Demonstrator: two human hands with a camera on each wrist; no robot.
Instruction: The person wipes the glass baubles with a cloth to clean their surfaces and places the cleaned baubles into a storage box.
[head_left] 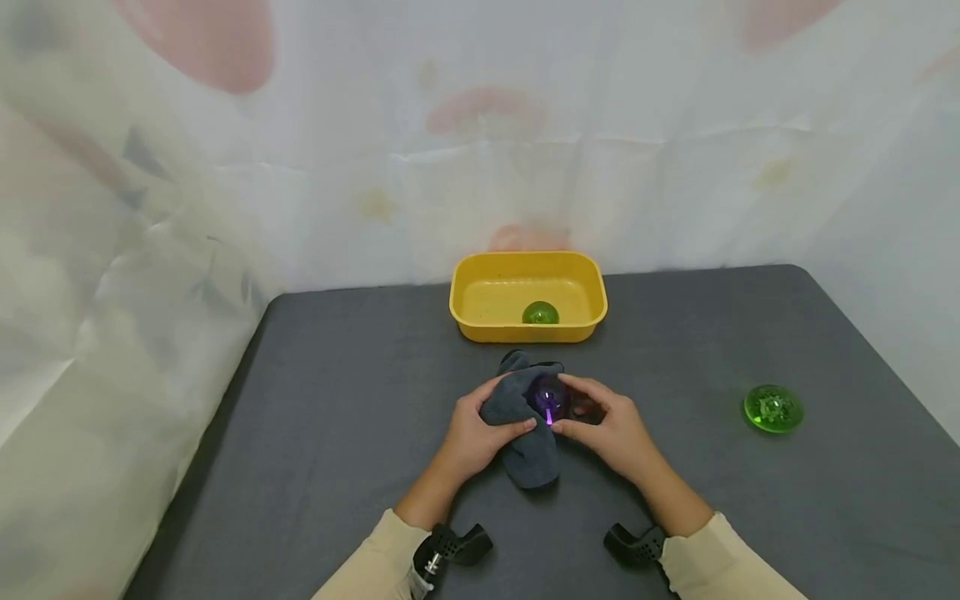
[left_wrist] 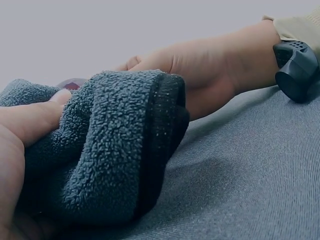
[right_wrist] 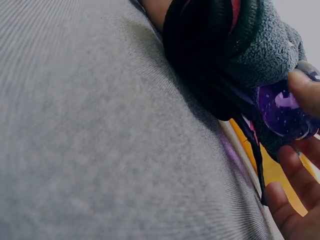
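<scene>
At the middle of the grey table my left hand (head_left: 480,429) grips a dark grey fleece cloth (head_left: 525,417), thumb laid over its folds (left_wrist: 110,150). My right hand (head_left: 607,425) holds a small purple translucent ball-like object (head_left: 549,398) against the cloth, fingers curled round it. In the right wrist view the purple object (right_wrist: 282,112) shows between my fingertips (right_wrist: 305,90) and the cloth (right_wrist: 250,45). My right forearm (left_wrist: 215,70) lies behind the cloth in the left wrist view.
A yellow plastic tub (head_left: 480,321) stands behind my hands, with a green translucent ball (head_left: 540,313) inside. A flat green translucent piece (head_left: 773,408) lies on the table at the right. White patterned curtains hang at the back and left.
</scene>
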